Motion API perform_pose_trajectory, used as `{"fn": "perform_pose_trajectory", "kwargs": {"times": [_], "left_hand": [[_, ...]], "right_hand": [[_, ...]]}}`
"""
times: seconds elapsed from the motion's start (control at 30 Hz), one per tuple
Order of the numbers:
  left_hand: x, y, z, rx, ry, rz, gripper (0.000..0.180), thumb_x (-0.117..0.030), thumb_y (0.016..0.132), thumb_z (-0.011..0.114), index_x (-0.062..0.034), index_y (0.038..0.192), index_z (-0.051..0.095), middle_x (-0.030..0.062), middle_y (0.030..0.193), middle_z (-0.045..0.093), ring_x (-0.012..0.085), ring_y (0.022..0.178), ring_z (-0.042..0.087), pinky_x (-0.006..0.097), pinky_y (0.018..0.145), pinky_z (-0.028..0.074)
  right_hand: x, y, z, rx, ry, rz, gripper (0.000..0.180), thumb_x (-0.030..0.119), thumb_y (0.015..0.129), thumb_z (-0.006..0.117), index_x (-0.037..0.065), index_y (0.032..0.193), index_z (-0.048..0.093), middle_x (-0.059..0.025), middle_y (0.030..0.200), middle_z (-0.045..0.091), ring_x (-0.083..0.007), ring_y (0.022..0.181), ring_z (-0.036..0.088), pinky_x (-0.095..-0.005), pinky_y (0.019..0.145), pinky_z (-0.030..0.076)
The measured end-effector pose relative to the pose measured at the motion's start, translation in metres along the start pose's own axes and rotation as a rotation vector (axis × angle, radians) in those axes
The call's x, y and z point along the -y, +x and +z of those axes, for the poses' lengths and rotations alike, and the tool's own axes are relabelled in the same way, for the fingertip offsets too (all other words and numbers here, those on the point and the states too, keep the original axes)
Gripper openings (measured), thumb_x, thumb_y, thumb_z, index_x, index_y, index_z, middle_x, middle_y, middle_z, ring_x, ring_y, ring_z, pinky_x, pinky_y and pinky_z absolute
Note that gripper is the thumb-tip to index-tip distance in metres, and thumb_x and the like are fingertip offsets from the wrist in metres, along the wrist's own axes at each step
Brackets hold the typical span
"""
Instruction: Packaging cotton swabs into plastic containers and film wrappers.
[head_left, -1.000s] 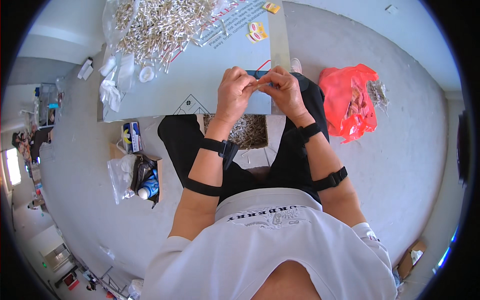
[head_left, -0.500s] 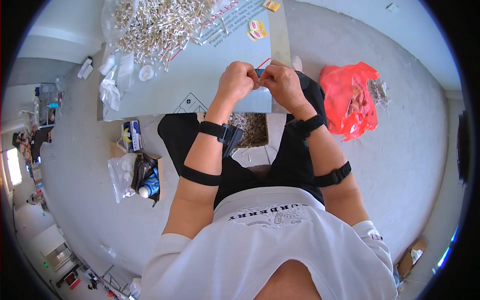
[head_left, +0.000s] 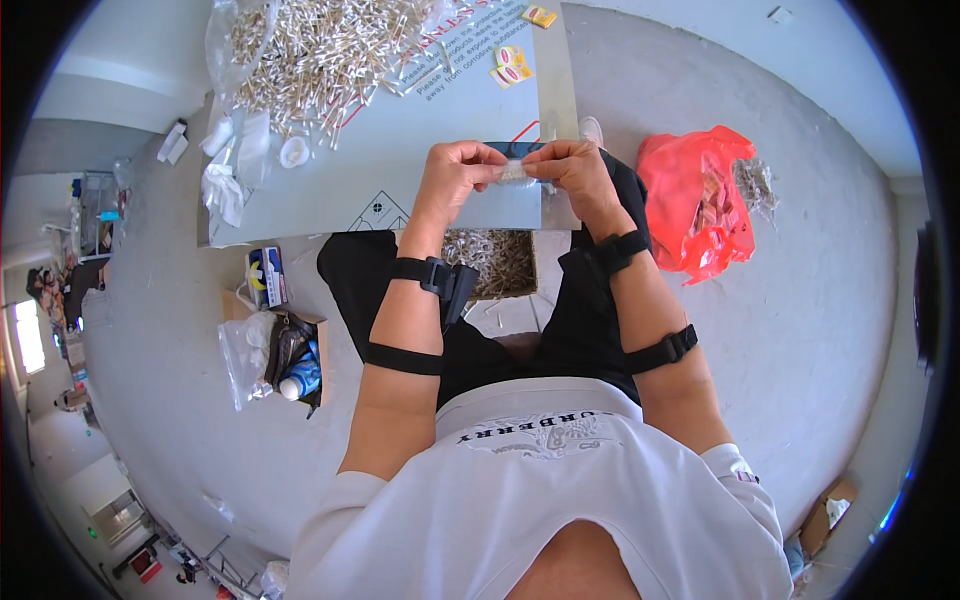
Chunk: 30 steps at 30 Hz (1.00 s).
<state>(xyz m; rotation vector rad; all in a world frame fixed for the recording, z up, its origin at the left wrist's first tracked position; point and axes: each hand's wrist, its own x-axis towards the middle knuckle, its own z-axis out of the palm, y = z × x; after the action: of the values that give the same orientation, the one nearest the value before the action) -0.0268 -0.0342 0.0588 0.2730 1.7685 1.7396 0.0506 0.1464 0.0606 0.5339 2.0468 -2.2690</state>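
Note:
Between my two hands, over the near edge of the table, is a small clear plastic packet (head_left: 515, 173) with something whitish in it. Its contents are too small to make out. The fingers of my left hand (head_left: 455, 178) pinch its left end, and my right hand (head_left: 578, 172) pinches the right end. A big heap of cotton swabs (head_left: 310, 65) lies at the table's far left. Small yellow and white cards (head_left: 512, 66) rest farther back on the tabletop (head_left: 400, 160).
Left of the swabs' near side are a roll of tape (head_left: 294, 152) and crumpled white plastic (head_left: 222, 190). A box of swabs (head_left: 495, 262) stands between my knees. On the floor are a red plastic bag (head_left: 695, 200) at right and an open carton (head_left: 310, 350) at left.
My hands have moved apart from close together, and the clear packet now shows stretched between them. The left hand has shifted slightly left.

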Motion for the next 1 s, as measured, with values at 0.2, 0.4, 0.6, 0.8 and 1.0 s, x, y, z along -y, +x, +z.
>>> {"fn": "perform_pose_trajectory", "kwargs": {"times": [0.2, 0.4, 0.6, 0.8, 1.0], "left_hand": [[-0.001, 0.004, 0.005, -0.046, 0.045, 0.093, 0.008, 0.003, 0.074, 0.069, 0.0042, 0.082, 0.069, 0.0045, 0.073, 0.066, 0.0091, 0.063, 0.056, 0.023, 0.057, 0.045], [0.005, -0.004, 0.002, -0.018, 0.108, 0.206, 0.011, 0.002, 0.076, 0.069, 0.0043, 0.087, 0.069, 0.0049, 0.079, 0.066, 0.0110, 0.070, 0.062, 0.025, 0.064, 0.052], [0.012, -0.004, -0.003, -0.100, 0.394, 0.472, 0.013, 0.003, 0.073, 0.068, 0.0011, 0.086, 0.068, 0.0066, 0.075, 0.062, 0.0162, 0.067, 0.063, 0.028, 0.061, 0.051], [0.003, -0.005, 0.015, -0.277, 0.908, 0.898, 0.011, 0.007, 0.069, 0.059, -0.0012, 0.071, 0.052, 0.0129, 0.071, 0.053, 0.0335, 0.064, 0.056, 0.040, 0.057, 0.048], [-0.006, -0.021, 0.025, -0.282, 0.839, 0.870, 0.014, 0.005, 0.069, 0.059, -0.0021, 0.071, 0.048, 0.0129, 0.070, 0.051, 0.0343, 0.064, 0.055, 0.043, 0.056, 0.047]], "right_hand": [[-0.007, 0.007, 0.001, -0.045, -0.272, -0.208, 0.006, 0.000, 0.076, 0.071, -0.003, 0.081, 0.070, -0.0029, 0.075, 0.066, -0.0080, 0.071, 0.058, -0.0226, 0.067, 0.047], [-0.020, 0.007, -0.003, -0.015, -0.056, -0.150, 0.005, 0.001, 0.080, 0.069, -0.002, 0.083, 0.067, 0.0000, 0.077, 0.063, -0.0056, 0.072, 0.055, -0.0201, 0.066, 0.044], [-0.022, 0.006, 0.003, -0.011, -0.116, -0.204, 0.004, 0.002, 0.084, 0.066, -0.001, 0.084, 0.063, 0.0018, 0.077, 0.060, -0.0049, 0.073, 0.053, -0.0193, 0.067, 0.043], [-0.029, 0.005, 0.004, -0.113, -0.284, -0.370, 0.007, 0.006, 0.078, 0.069, 0.004, 0.084, 0.066, -0.0026, 0.078, 0.057, -0.0146, 0.070, 0.054, -0.0272, 0.062, 0.043], [0.003, -0.019, 0.013, -0.192, -0.595, -0.711, 0.010, 0.008, 0.074, 0.071, 0.008, 0.083, 0.067, -0.0052, 0.083, 0.058, -0.0231, 0.081, 0.056, -0.0316, 0.070, 0.046]]}}
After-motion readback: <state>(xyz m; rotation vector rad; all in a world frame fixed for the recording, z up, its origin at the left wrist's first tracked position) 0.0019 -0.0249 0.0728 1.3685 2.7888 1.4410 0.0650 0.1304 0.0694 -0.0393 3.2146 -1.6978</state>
